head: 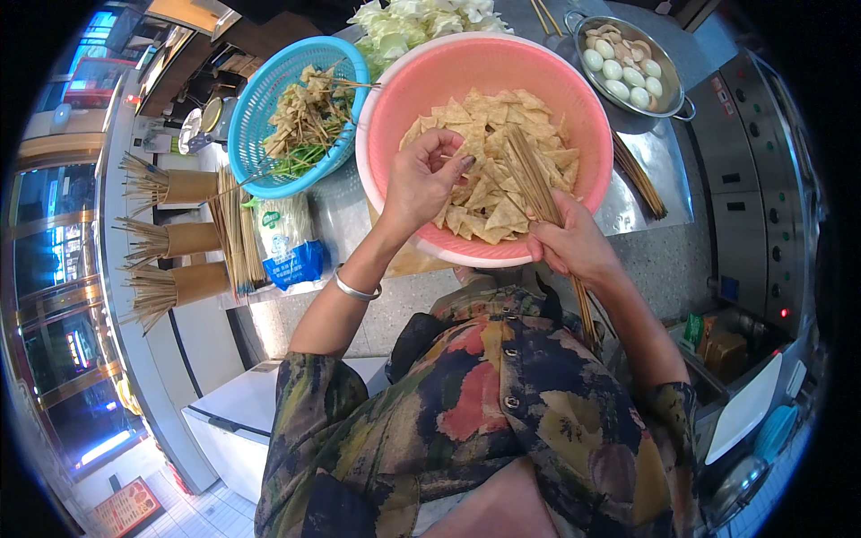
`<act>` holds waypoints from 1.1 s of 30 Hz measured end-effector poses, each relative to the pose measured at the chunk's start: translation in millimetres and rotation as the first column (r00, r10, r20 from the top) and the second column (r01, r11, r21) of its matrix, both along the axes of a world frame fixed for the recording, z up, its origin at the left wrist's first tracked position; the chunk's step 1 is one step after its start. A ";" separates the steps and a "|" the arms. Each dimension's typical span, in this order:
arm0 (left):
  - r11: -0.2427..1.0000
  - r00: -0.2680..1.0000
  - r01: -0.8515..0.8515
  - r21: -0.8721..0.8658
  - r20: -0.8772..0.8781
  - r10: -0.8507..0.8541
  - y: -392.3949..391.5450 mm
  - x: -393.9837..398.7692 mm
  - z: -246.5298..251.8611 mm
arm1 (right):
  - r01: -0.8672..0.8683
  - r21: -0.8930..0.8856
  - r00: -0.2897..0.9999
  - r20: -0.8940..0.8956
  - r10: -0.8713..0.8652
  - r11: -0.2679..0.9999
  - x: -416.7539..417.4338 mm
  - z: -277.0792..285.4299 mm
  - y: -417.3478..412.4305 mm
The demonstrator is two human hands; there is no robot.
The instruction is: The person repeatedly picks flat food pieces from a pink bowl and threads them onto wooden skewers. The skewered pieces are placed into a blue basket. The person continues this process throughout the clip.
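A pink plastic basin (pixel 397 87) holds many triangular pieces of tofu skin (pixel 508 218). My right hand (pixel 572 235) grips a bundle of wooden skewers (pixel 528 168) above the basin's near right side, their upper ends over the pieces. One skewer stands apart from the bundle and points up to the left. Over the middle left of the pieces is my left hand (pixel 430 171), thumb and fingertips curled close together around what looks like a small pale piece. The fingers partly hide it, so how it is held is hard to see.
A blue basket (pixel 239 134) with skewered food and greens stands left, cabbage leaves (pixel 430 23) behind. At right are a steel colander (pixel 662 111) of eggs and more skewers (pixel 639 175). Skewer bundles (pixel 235 235) and a plastic bag of white food (pixel 286 242) lie at left.
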State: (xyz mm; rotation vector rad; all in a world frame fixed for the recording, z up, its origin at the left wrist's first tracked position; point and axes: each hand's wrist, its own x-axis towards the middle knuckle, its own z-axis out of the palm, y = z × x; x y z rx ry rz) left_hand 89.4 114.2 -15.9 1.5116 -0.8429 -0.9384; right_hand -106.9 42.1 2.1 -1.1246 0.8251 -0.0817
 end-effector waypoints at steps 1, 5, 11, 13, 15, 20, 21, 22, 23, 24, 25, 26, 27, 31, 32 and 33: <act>1.000 1.000 -0.003 0.016 -0.009 0.003 -0.3 -0.5 0.3 | -0.011 -0.007 1.000 -0.010 0.011 1.000 0.3 -0.5 -0.2; 0.998 0.988 0.055 0.001 -0.145 -0.054 -0.3 1.0 -3.6 | -0.052 -0.042 0.999 0.002 0.052 0.998 -1.2 -2.7 -2.5; 0.999 0.960 -0.052 0.010 -0.276 0.053 -2.2 -1.2 -0.2 | 0.003 -0.099 0.999 0.045 0.001 0.995 -2.3 -4.9 -1.3; 0.999 0.910 -0.034 0.021 -0.413 0.040 -2.0 4.2 -2.7 | 0.019 -0.103 0.996 0.094 -0.010 0.995 -4.4 -8.5 -1.4; 0.998 0.828 -0.040 0.043 -0.558 0.057 -2.7 2.2 0.4 | 0.024 -0.078 0.991 0.131 -0.014 0.997 -7.7 -10.9 -0.6; 0.997 0.674 -0.066 0.040 -0.735 0.074 -2.7 -4.7 4.5 | 0.080 0.083 0.971 0.218 -0.097 0.993 -8.5 -6.5 5.9; 0.997 0.680 -0.066 0.033 -0.730 0.069 -2.7 -4.2 0.3 | 0.103 0.127 0.965 0.227 -0.130 0.987 -7.3 -8.4 7.9; 0.997 0.686 -0.066 0.026 -0.724 0.064 -3.3 -4.0 -2.0 | 0.125 0.170 0.959 0.234 -0.163 0.977 -6.1 -9.3 9.3; 0.997 0.708 -0.076 0.007 -0.703 0.060 -3.8 -4.6 -2.3 | 0.136 0.181 0.957 0.232 -0.176 0.974 -5.2 -8.6 10.1; 0.996 0.729 -0.088 -0.009 -0.682 0.058 -2.8 -5.8 -2.3 | 0.146 0.194 0.955 0.230 -0.189 0.970 -4.1 -8.3 11.5; 0.995 0.750 -0.098 -0.025 -0.659 0.057 -2.0 -7.0 -2.6 | 0.155 0.206 0.953 0.227 -0.202 0.966 -2.8 -7.8 12.5; 0.994 0.789 -0.099 -0.048 -0.612 0.049 -1.7 -8.1 -4.6 | 0.163 0.203 0.955 0.215 -0.206 0.966 -0.9 -6.9 12.7; 0.993 0.826 -0.099 -0.070 -0.561 0.043 -1.2 -9.5 -7.3 | 0.169 0.200 0.957 0.202 -0.210 0.965 1.2 -5.8 12.7; 0.975 0.956 -0.166 -0.145 -0.266 0.123 -2.0 -21.1 -0.9 | 0.177 0.220 0.960 0.175 -0.217 0.959 5.0 -3.5 12.7; 0.973 0.962 -0.164 -0.160 -0.243 0.122 -2.2 -21.0 -1.4 | 0.188 0.217 0.958 0.173 -0.227 0.958 6.6 -2.0 12.9; 0.970 0.968 -0.165 -0.177 -0.219 0.124 -2.0 -20.9 -2.4 | 0.196 0.213 0.957 0.172 -0.235 0.957 8.7 0.7 13.4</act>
